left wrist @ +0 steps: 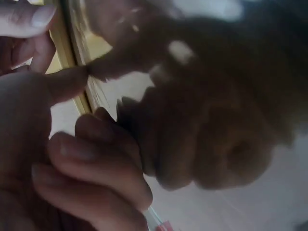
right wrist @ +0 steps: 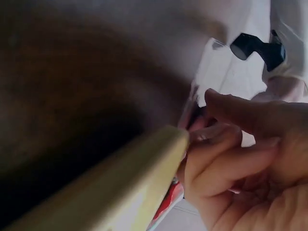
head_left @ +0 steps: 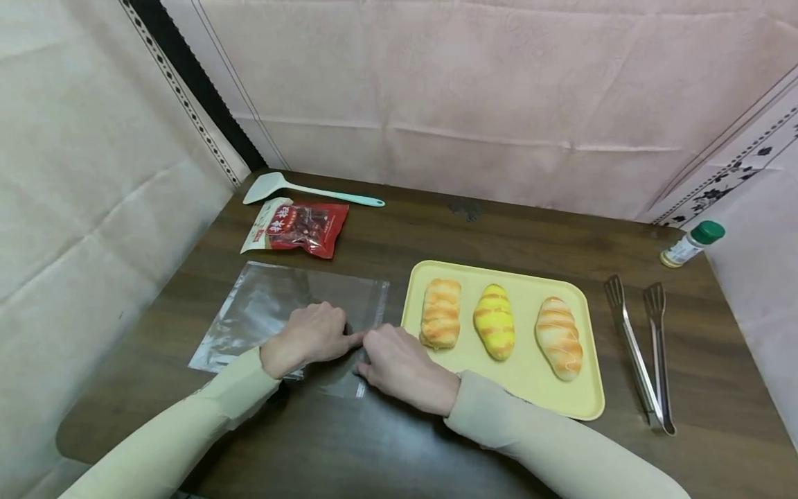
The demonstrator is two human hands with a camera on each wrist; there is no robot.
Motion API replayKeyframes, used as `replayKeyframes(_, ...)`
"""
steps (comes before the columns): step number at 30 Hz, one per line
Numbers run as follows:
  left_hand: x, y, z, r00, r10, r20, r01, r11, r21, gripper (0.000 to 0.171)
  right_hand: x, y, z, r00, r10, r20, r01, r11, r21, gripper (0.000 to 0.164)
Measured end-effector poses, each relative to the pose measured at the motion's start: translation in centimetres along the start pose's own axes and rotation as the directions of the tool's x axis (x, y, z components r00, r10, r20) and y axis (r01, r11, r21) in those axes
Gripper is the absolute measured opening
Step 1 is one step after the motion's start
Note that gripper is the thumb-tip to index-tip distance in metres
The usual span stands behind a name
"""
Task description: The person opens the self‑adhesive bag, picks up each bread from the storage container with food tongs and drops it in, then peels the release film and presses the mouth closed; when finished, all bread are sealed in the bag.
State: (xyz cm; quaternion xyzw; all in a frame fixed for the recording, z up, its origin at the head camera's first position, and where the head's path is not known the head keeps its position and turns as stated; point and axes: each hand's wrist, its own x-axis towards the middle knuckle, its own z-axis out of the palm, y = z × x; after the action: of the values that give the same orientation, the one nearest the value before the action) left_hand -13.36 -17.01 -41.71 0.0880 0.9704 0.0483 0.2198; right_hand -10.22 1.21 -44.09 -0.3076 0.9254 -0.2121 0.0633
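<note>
A flat clear plastic bag (head_left: 274, 284) lies on the brown table, its right edge close to the tray. My left hand (head_left: 312, 336) rests over the bag, fingers curled in and thumb stretched out to its right edge. In the left wrist view the left thumb (left wrist: 70, 84) presses at that edge, while nothing shows between the curled fingers (left wrist: 96, 168). At the same edge my right hand (head_left: 399, 364) grips the bag's border with bent fingers. The right wrist view shows its thumb (right wrist: 231, 108) standing apart from the fingers, with film at the fingertips.
Just right of my right hand, a yellow tray (head_left: 461, 364) carries bread pieces (head_left: 494, 322). Metal tongs (head_left: 642, 374) and a green-capped bottle (head_left: 686, 246) are farther right. Behind the bag lie a red food packet (head_left: 305, 225) and a pale turquoise spatula (head_left: 318, 190).
</note>
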Motion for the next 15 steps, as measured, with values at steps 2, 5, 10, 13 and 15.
replayKeyframes(2,0.3,-0.2,0.5,1.0,0.002,0.017,-0.002,1.0,0.014,0.063,0.6,0.8,2.0,1.0,0.002,0.009,-0.001,1.0,-0.03,0.027)
replayKeyframes(5,0.9,-0.4,1.5,1.0,0.02,0.0,-0.02,0.999,0.049,0.057,1.1,1.4,3.8,1.0,-0.003,0.017,0.005,0.998,-0.068,0.028)
replayKeyframes(10,2.6,-1.7,4.2,0.993,0.089,-0.078,-0.079,0.988,0.132,0.046,1.4,1.4,4.6,0.999,-0.033,0.0,0.033,0.994,-0.108,0.018)
replayKeyframes(13,2.7,-1.6,4.6,0.987,0.125,-0.103,-0.11,0.984,0.138,0.042,1.5,1.3,4.4,0.999,-0.038,-0.007,0.037,0.993,-0.113,0.018)
replayKeyframes(15,2.7,-1.6,4.7,0.981,0.15,-0.125,-0.134,0.983,0.123,0.039,1.5,1.4,4.2,0.999,-0.039,-0.014,0.037,0.992,-0.118,0.022)
